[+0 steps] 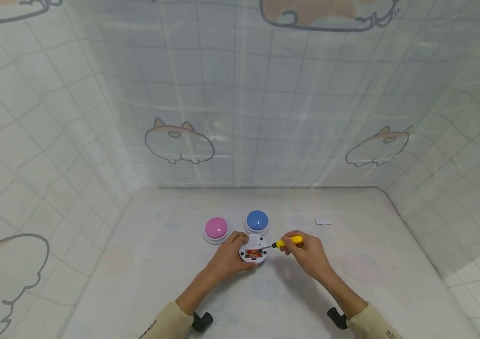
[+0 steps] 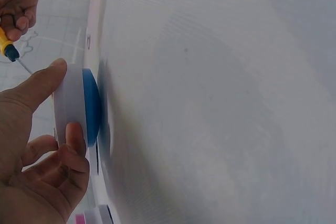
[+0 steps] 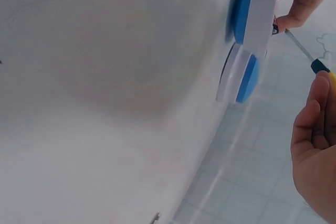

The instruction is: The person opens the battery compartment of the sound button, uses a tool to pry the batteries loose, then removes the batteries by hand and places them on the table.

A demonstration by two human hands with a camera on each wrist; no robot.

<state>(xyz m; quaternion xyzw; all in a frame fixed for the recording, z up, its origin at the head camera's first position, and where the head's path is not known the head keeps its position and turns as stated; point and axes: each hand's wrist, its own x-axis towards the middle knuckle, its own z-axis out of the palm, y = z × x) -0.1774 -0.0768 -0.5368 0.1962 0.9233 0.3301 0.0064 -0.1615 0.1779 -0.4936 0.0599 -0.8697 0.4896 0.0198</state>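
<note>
While left grip (image 1: 228,258) holds button (image 1: 253,242), right (image 1: 309,254) pinches screwdriver (image 1: 281,243).

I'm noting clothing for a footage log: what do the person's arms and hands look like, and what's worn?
The left hand and right hand wear no gloves. The left sleeve and right sleeve are beige, each with a small dark marking. A rounded black fitting shows beside the left, a similar black piece beside the right.

Wide lanes are left along the table's (image 1: 138,282) side edges, a narrower strip along its far edge. Mid-table, passage is blocked by pink button (image 1: 216,228), blue button (image 1: 257,220) and white device (image 1: 252,242); gap from device to right hand (image 1: 308,252) is bridged by yellow screwdriver (image 1: 297,239).
</note>
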